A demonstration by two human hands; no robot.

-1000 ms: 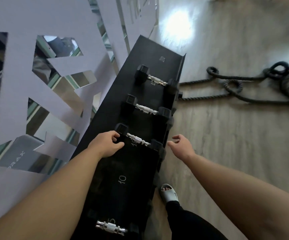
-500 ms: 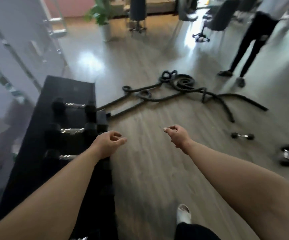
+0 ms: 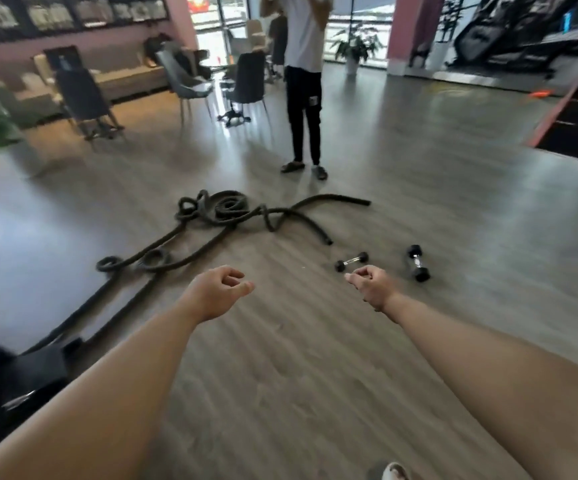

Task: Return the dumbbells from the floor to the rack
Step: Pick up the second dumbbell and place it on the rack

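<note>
Two black dumbbells with chrome handles lie on the wood floor ahead to the right: a small dumbbell (image 3: 351, 261) just beyond my right hand (image 3: 370, 285), and a larger dumbbell (image 3: 418, 263) to its right. My left hand (image 3: 219, 293) hangs in mid-air over the floor. Both hands hold nothing, fingers loosely curled and apart. Only a dark, blurred corner of the black rack (image 3: 10, 379) shows at the lower left edge.
A thick black battle rope (image 3: 211, 216) lies coiled and stretched across the floor from the rack toward the middle. A person in black trousers (image 3: 303, 109) stands beyond it. Chairs (image 3: 83, 98) and plants stand at the back. My sandalled foot (image 3: 396, 472) shows at the bottom.
My left hand let go of a dumbbell on the rack. The view swung right and up, away from the rack, bringing the floor dumbbells closer to my hands.
</note>
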